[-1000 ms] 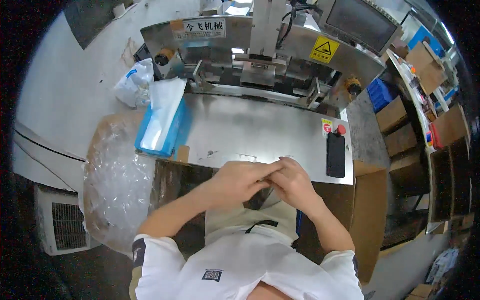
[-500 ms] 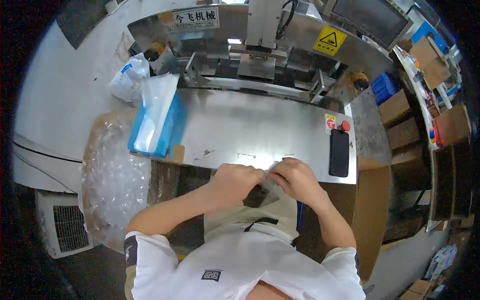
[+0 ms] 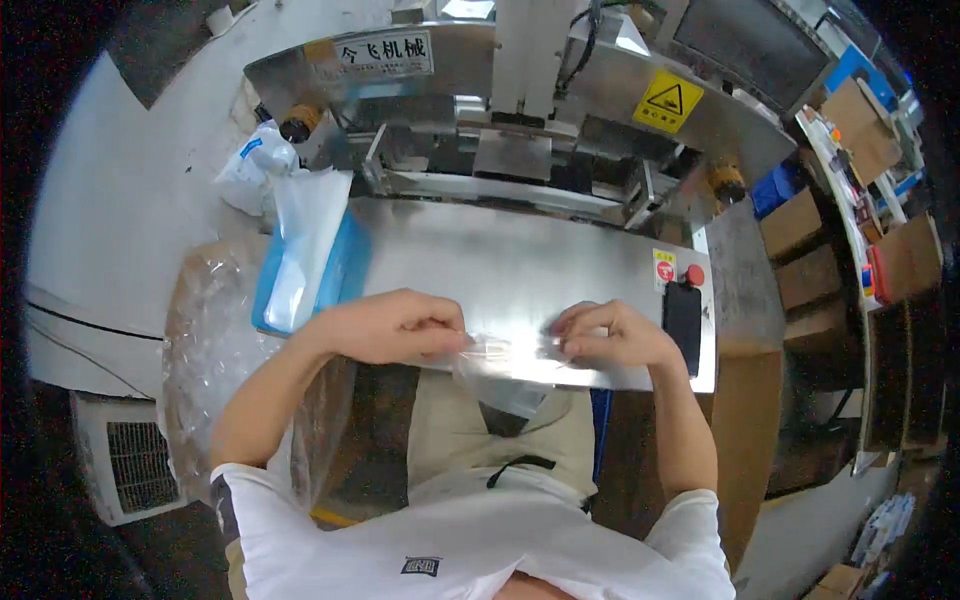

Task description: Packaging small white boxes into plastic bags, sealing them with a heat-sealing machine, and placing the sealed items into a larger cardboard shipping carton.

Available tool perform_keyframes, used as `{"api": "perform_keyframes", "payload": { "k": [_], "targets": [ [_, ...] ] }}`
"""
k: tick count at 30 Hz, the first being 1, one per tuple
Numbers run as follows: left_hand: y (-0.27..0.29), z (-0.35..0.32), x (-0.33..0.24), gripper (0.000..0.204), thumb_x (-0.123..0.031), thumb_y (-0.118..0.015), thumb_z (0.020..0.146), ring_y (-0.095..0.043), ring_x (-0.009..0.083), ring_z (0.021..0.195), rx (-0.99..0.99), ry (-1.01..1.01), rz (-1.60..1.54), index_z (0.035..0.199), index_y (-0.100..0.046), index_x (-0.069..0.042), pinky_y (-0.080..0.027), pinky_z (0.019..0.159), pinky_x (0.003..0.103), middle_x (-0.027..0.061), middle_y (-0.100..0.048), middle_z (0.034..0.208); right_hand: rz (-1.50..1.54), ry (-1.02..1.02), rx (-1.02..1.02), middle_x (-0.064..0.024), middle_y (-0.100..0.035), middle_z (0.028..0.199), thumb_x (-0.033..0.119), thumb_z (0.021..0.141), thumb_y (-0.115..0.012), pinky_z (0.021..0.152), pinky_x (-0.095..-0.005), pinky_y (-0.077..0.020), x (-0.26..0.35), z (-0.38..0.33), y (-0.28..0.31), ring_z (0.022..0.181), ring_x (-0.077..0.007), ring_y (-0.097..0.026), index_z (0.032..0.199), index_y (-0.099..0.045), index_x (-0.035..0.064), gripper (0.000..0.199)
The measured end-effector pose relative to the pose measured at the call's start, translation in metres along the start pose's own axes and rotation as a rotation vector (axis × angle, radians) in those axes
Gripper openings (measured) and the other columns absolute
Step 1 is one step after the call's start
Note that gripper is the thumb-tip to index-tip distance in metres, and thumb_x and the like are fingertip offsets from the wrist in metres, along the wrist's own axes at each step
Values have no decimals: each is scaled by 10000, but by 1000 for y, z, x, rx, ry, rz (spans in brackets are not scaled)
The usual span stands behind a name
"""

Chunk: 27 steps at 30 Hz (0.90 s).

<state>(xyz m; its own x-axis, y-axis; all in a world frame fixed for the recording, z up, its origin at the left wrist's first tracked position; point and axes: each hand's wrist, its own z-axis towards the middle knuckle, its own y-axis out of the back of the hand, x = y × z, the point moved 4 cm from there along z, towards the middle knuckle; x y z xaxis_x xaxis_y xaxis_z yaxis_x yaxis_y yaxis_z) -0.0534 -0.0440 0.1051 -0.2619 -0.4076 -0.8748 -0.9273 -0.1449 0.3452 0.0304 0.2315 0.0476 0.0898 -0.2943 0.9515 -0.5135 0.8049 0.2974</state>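
Note:
Over the front edge of the metal worktable (image 3: 440, 250), a clear plastic bag (image 3: 490, 375) is stretched between my two hands and hangs down toward my lap. My left hand (image 3: 395, 328) pinches its left side with thumb and curled fingers. At its other side my right hand (image 3: 622, 335) is closed the same way, a little blurred. Glare on the film hides its exact edges. A dark grey patch shows by its lower end; whether that lies inside the bag, I cannot tell.
A blue box (image 3: 345, 262) with clear bags on top stands at the table's left. Beside it is a large sack of clear plastic (image 3: 215, 375). A black phone (image 3: 683, 325) and a red button (image 3: 694, 273) are at the right. The machine's press head (image 3: 512, 155) stands behind.
My hands have moved apart, the left one to the left and up, the right one slightly right. The clear bag is now pulled wide between them.

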Motion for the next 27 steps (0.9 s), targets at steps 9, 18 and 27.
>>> {"api": "perform_keyframes", "payload": {
  "k": [9,18,27],
  "targets": [
    [71,56,22,315,-321,-516,1027,-631,125,845,15,99,-90,992,-589,-17,-541,749,294,56,-664,941,-82,-17,-37,-48,-705,875,122,931,-638,749,-298,-515,-18,61,57,806,-124,-637,938,-686,-1,131],
    [103,92,31,312,-317,-547,997,-655,154,774,13,83,152,960,-601,-12,-514,698,321,77,-637,825,-270,-52,10,-102,-693,836,138,908,-624,728,-329,-520,-30,94,76,796,-210,-664,937,-678,14,138],
    [141,127,67,367,-373,-528,978,-675,212,755,-35,200,415,1017,-632,-23,-518,712,363,99,-689,849,-508,-41,-157,-121,-687,847,98,901,-605,734,-357,-508,-54,121,101,772,-260,-653,917,-663,-4,118]
  ]
}}
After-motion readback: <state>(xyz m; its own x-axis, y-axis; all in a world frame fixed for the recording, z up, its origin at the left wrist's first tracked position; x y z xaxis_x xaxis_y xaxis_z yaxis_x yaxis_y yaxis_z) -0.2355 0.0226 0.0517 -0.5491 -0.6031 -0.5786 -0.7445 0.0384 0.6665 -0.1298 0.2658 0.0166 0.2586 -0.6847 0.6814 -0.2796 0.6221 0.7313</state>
